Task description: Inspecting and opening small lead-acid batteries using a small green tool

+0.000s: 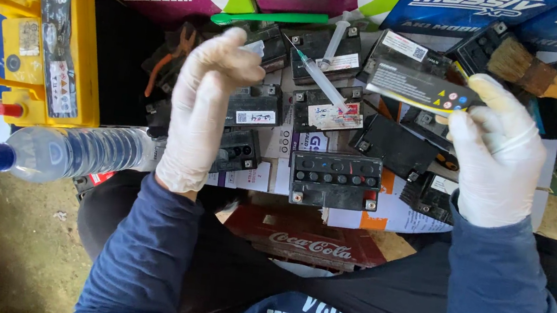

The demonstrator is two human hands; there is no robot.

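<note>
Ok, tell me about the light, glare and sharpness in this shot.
Head view: soft, even daylight with no hard shadows; the white-gloved left hand looks slightly motion-blurred, the white-gloved right hand sharper; mild sheen on the clear plastic water bottle and yellow box-shaped battery; wide-angle bending at the edges.

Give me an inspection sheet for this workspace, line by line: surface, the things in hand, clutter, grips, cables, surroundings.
Surface: flattened cardboard, mostly covered by small black batteries.
Things in hand: right hand holds a black battery; syringe lies on the pile; open-topped battery sits nearest.
Clutter: paintbrush, pliers, water bottle, green stick.
Grips: left hand gloved, raised, holding nothing; right closed on the battery.
Cables: nothing seen.
Surroundings: yellow battery, boxes behind, dirt ground.
</note>
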